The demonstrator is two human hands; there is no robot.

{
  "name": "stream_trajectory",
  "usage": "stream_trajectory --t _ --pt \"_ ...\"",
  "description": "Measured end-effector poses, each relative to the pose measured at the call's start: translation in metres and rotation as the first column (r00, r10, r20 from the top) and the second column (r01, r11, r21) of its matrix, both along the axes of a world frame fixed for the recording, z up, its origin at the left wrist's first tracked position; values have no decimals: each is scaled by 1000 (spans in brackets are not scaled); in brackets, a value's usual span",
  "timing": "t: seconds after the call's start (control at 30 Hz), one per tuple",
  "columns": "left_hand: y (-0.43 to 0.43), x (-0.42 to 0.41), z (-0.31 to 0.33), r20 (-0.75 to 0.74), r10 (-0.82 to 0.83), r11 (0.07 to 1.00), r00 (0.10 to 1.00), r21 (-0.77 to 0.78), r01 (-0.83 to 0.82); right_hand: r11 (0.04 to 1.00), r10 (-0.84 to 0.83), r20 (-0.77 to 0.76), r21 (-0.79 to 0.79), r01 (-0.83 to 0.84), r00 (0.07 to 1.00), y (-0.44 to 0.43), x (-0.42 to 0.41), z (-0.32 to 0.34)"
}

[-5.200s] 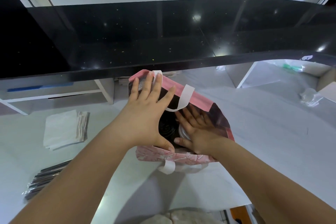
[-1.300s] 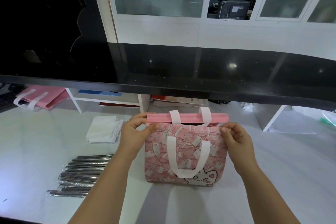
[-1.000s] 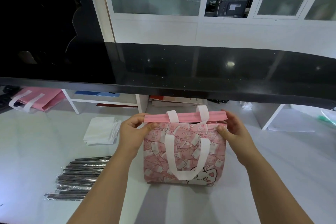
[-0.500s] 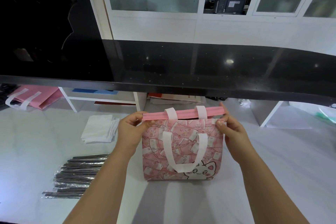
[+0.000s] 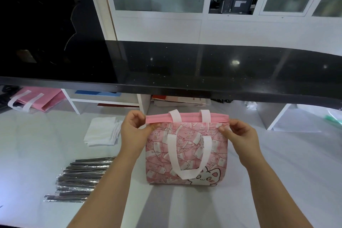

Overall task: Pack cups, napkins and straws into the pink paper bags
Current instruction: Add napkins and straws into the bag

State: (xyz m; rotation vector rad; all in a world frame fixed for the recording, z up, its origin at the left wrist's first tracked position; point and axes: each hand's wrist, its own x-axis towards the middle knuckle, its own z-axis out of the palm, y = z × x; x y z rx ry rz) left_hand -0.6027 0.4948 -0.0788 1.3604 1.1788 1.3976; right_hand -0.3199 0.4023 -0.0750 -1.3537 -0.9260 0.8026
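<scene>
White table point(image 5: 277, 172), pink bag point(image 5: 187, 153) upright at its middle, mouth pulled flat; contents hidden, probably packed. Straws point(image 5: 79, 177), spare pink bag point(image 5: 37, 98) and napkins point(image 5: 100, 133) lie to the left, so more packing likely remains. Left hand point(image 5: 136, 131) and right hand point(image 5: 238, 137) each pinch a top corner, fingers curled.

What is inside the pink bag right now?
Nothing inside shows. The left hand and right hand pinch the pink bag at its top corners, holding its rim closed over the opening, so any contents are hidden.
</scene>
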Motion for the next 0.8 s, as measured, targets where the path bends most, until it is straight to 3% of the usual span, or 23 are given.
stream_trajectory --t 0.13,0.2,0.3,0.37,0.47,0.5,0.67,0.73,0.8 --pt "2 0 3 -76 -37 999 996 20 38 990 98 317 -130 -59 944 -2 10 22" --pt "3 0 5 -115 -36 999 993 29 40 971 226 508 -182 -153 831 0 15 41" --pt "4 1 5 -121 -38 999 992 14 40 958 268 722 -132 -254 638 12 9 68" --pt "4 2 5 -123 -43 999 991 8 45 939 300 837 -175 -295 457 24 -1 79" --pt "5 0 5 -128 -47 999 991 17 50 894 407 909 -377 -241 89 41 -7 84" --pt "5 0 5 -127 -46 999 991 17 49 884 430 902 -414 -219 32 45 -7 85" --pt "5 1 4 -137 -27 999 990 15 30 885 402 912 -409 -223 -76 55 4 94" --pt "5 1 4 -144 -28 999 989 22 32 890 399 916 -380 -254 29 58 10 101" --pt "5 1 4 -153 -38 999 988 30 44 896 419 872 -352 -270 253 59 13 106"
